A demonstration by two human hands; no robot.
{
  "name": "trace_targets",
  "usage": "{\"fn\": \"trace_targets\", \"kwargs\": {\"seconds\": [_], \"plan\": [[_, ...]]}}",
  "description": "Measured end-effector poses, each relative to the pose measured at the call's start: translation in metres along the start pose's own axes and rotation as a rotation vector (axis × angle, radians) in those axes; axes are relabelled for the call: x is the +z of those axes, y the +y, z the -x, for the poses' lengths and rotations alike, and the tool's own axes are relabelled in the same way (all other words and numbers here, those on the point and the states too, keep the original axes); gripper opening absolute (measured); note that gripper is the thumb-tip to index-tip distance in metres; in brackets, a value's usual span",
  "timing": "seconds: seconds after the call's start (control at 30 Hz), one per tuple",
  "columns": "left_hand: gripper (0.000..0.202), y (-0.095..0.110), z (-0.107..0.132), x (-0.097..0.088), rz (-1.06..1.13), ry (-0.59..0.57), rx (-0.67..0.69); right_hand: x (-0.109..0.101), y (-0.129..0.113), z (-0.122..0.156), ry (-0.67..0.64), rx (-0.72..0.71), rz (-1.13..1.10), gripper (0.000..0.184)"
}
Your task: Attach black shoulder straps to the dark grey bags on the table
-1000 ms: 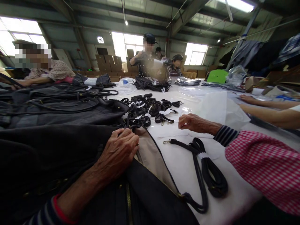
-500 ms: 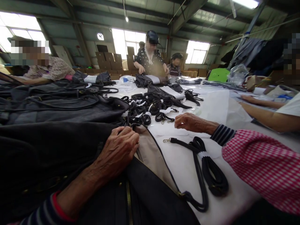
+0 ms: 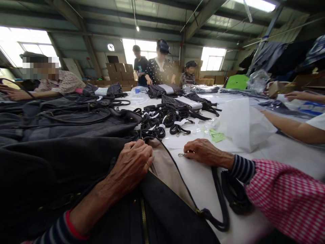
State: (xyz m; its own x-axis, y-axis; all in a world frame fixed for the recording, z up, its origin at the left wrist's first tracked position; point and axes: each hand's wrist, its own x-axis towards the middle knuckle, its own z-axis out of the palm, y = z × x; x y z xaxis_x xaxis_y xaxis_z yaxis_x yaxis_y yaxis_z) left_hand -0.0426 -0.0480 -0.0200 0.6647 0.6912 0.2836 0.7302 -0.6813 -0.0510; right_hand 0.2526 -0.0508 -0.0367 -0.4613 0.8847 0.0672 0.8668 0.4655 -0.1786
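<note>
In the head view, your left hand (image 3: 138, 159) lies curled over the far end of the open dark bag (image 3: 111, 217), at the edge of its mouth; the fingertips are hidden, so I cannot tell how firmly they hold it. The bag fills the near left of the table (image 3: 286, 154), its pale lining (image 3: 165, 157) showing and its brass zip (image 3: 172, 189) running down toward you. Your right hand (image 3: 204, 151) rests low over the white top, thumb and fingers closed around the end of the dark strap (image 3: 218, 193), with the metal clasp (image 3: 181, 155) sticking out past them. The strap comes out beneath your wrist, runs toward you and bends round to the zip's near end; a coil (image 3: 237, 198) lies beside it, partly under your striped cuff (image 3: 242, 169). Beyond your hands sits a pile of straps (image 3: 162, 123) banded in white, with stacked bags (image 3: 76, 123) to its left. Past your right hand are a green scrap (image 3: 217, 135) and a white sheet (image 3: 238, 122), standing in folds. A co-worker's arm (image 3: 289, 125) reaches in from the right; other people work around the far side.
</note>
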Motion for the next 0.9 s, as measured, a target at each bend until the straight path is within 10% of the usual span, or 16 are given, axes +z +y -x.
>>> {"fn": "trace_targets", "kwargs": {"seconds": [0.27,0.5,0.9], "plan": [[0.021,0.007,-0.003,-0.013,0.089,-0.105,-0.166,-0.009,-0.03,0.009,0.322,-0.031,-0.25,0.031],[0.023,0.004,-0.002,-0.02,0.309,-0.12,-0.401,-0.015,-0.089,-0.005,0.165,-0.171,-0.205,0.026],[0.022,0.005,-0.001,-0.017,0.382,-0.091,-0.427,-0.013,-0.095,-0.007,0.114,-0.183,-0.171,0.026]]}}
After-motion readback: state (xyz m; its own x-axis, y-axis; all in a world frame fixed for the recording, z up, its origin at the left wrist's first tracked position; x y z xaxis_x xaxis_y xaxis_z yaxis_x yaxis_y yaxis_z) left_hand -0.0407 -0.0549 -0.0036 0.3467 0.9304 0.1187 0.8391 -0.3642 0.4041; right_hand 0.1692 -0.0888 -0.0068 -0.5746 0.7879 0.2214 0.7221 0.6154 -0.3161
